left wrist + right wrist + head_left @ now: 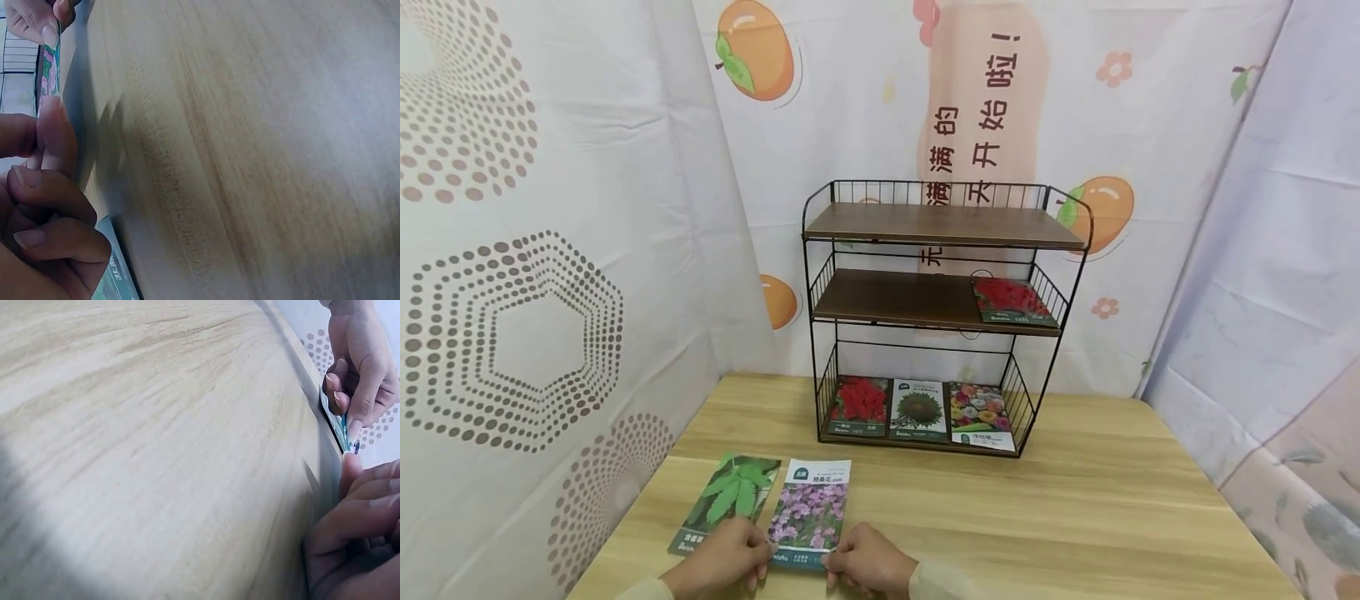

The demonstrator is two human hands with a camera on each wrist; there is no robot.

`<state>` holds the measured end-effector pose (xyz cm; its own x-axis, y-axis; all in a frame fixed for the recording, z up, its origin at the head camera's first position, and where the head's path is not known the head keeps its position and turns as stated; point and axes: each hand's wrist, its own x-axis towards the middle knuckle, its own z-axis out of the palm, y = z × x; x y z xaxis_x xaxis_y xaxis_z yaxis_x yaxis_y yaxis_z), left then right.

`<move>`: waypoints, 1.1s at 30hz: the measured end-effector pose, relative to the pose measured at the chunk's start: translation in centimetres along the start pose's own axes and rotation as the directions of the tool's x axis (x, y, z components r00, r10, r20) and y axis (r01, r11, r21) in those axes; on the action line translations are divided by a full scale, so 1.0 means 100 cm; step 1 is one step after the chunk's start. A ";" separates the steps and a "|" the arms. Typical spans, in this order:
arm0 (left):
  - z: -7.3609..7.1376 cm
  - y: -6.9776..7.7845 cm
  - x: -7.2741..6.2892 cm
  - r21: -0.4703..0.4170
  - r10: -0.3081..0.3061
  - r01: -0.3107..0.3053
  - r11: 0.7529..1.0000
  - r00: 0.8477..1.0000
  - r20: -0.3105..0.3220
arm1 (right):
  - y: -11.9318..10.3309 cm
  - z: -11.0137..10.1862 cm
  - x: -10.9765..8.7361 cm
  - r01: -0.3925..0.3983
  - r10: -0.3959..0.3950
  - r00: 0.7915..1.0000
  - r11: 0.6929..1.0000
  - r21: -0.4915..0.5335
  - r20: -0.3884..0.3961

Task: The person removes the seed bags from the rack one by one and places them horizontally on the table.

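At the left, a green-leaf seed packet [747,487] lies slanted on the wooden table [1045,517], its near end partly hidden by the left hand [730,554]. That hand's thumb and fingers pinch the near left corner of a pink-flower seed packet [808,510]; the right hand [871,560] pinches its near right corner, so neither is clearly nearer. Packet's long axis points away from the person, most of it beyond the hands; far-end contact with table cannot be told. Farther off and rightward stands the black wire shelf rack [940,222]: three packets side by side on its bottom tier, a red-flower packet [1011,300] at the middle tier's right end.
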<state>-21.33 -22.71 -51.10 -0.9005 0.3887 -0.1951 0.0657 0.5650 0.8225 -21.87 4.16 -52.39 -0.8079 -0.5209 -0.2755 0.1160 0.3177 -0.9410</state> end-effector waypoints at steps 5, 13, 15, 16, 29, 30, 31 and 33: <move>0.000 0.001 0.000 0.052 0.021 -0.020 0.998 1.000 -0.013 | -0.002 0.002 -0.001 -0.019 0.019 1.000 1.000 0.018 -0.006; -0.003 0.005 -0.002 0.070 0.002 -0.001 0.998 1.000 -0.014 | -0.004 0.005 0.000 -0.057 0.057 0.998 0.998 0.007 -0.011; -0.004 0.006 -0.003 0.071 0.001 0.000 0.997 1.000 -0.014 | -0.004 0.005 0.000 -0.066 0.066 0.998 0.997 0.027 0.015; -0.004 0.007 -0.003 0.075 0.001 0.000 0.997 1.000 -0.013 | -0.004 0.005 0.000 -0.072 0.070 0.997 0.997 0.040 0.029; -0.003 0.003 -0.009 0.021 -0.034 0.035 0.999 0.999 -0.012 | -0.007 0.009 -0.001 -0.121 0.111 0.989 0.988 0.095 0.096; -0.003 0.002 -0.009 0.024 -0.036 0.036 0.999 0.999 -0.012 | -0.007 0.010 -0.001 -0.120 0.112 0.990 0.988 0.095 0.090; -0.003 0.001 -0.009 0.027 -0.038 0.038 0.999 0.999 -0.012 | -0.007 0.010 -0.002 -0.119 0.112 0.990 0.989 0.091 0.084; -0.004 0.000 -0.009 0.027 -0.049 0.049 0.998 0.999 -0.013 | -0.007 0.011 -0.002 -0.120 0.113 0.991 0.989 0.086 0.076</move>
<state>-20.70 -23.32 -50.76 -0.9082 0.3510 -0.2279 0.0329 0.6029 0.7972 -21.14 3.16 -51.94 -0.7432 -0.5404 -0.3945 0.2612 0.3084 -0.9147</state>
